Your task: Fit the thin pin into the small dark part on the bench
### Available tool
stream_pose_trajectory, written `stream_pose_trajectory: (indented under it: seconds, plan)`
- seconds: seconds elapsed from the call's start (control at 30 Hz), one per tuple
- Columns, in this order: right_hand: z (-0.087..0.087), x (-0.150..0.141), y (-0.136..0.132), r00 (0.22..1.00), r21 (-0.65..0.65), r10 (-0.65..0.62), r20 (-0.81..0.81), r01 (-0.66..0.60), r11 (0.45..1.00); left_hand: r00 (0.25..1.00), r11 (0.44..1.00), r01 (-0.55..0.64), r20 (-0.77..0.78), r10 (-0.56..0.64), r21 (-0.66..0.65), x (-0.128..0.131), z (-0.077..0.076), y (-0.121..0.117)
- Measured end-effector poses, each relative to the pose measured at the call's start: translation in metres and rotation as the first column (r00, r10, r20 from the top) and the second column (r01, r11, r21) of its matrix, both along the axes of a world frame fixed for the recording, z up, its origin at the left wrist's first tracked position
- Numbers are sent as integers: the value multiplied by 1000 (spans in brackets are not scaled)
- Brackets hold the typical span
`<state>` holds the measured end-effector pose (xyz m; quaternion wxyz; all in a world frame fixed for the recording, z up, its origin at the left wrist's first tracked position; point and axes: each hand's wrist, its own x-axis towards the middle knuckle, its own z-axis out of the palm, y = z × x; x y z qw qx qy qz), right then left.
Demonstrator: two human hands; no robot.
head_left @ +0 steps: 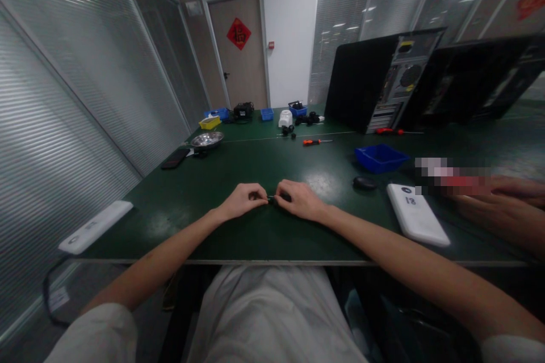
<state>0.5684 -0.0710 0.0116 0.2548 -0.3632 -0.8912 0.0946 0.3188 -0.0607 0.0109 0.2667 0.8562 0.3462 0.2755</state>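
Observation:
Close together over the green table [238, 244], my left hand [243, 201] and my right hand [300, 199] pinch at a small dark part [271, 199] between them. Thumb and fingertips of both hands are closed on it. Its kind is too small to make out, and the fingers hide most of it. To the right of my right hand lies a black computer mouse-like object [364, 183]. Behind that stands a blue tray [380, 159].
A white power-bank-like slab [417, 215] lies at right, near another person's hands [506, 210]. An orange screwdriver [313, 142] lies ahead, before a black computer tower [361, 82]. At left are a metal bowl [206, 139], a phone [175, 159] and another white slab [96, 227].

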Motion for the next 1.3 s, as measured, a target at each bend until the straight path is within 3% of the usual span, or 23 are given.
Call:
stream_pose_trajectory:
  seconds: [0.17,0.47,0.87,1.07,1.3]
  plan:
    - [1,2,-1,1000,-11,-4,24,4,1000,999,998,-51,9,51,-24,-8,-3,2]
    - [3,0,-3,999,-21,-7,47,8,1000,1000,1000,-23,4,23,19,-6,2,0]
    - [-1,-2,-2,997,20,47,-68,-46,999,992,998,-38,120,45,-58,-8,2,-1]
    - [-2,-3,-3,997,34,63,51,-65,997,1000,1000,-5,26,5,5,-6,3,-3]
    - [-6,-9,-3,994,69,58,91,-65,996,998,1000,13,58,-13,9,-1,-1,-4]
